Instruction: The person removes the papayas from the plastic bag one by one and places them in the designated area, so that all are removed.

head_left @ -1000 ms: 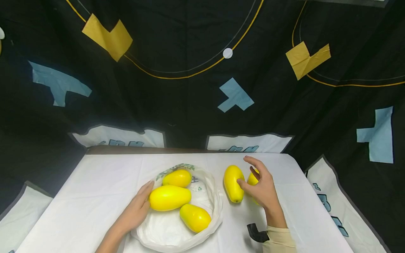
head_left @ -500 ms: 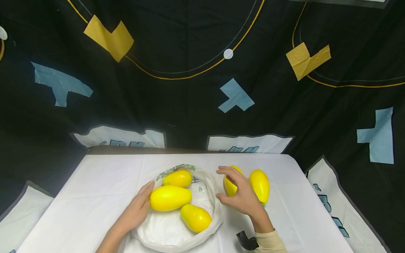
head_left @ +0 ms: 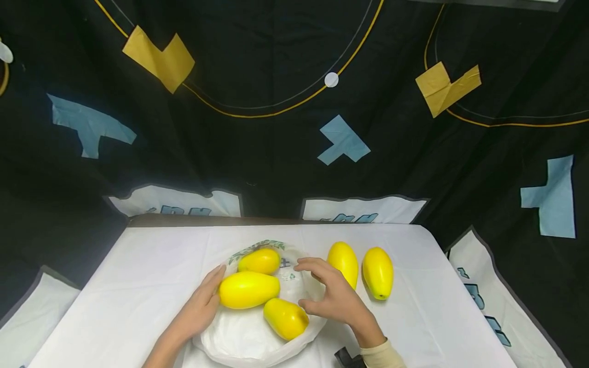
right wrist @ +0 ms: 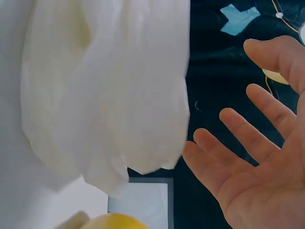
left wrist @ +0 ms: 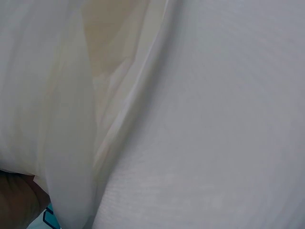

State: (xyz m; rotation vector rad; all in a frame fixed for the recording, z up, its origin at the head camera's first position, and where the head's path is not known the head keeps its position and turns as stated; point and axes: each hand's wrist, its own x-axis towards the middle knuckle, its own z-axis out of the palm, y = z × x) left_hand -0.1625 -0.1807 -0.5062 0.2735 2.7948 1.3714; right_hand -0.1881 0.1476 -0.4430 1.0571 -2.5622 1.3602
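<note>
A white plastic bag (head_left: 234, 337) stands on the table with its mouth wide. Inside lie three smooth yellow papaya-like fruits: one at the back (head_left: 259, 261), a larger one in the middle (head_left: 249, 290) and one in front (head_left: 286, 319). My left hand (head_left: 200, 304) rests along the bag's left rim, fingers straight; in the left wrist view the bag (left wrist: 66, 114) hides most of it. Over the bag's right rim hovers my right hand (head_left: 333, 296), thumb and fingers spread with nothing between them. The right wrist view shows its bare palm (right wrist: 267, 191) beside the hanging plastic.
Two more yellow fruits, a nearer one (head_left: 344, 261) and an outer one (head_left: 378, 273), lie on the white-covered table (head_left: 442, 317) right of the bag. A dark curtain (head_left: 257, 168) hangs behind the table's far edge. A black wrist mount (head_left: 348, 358) sits by the right sleeve.
My right hand has moved left from the two loose fruits to the bag's right rim, uncovering the outer fruit. The left hand and the fruits in the bag look the same.
</note>
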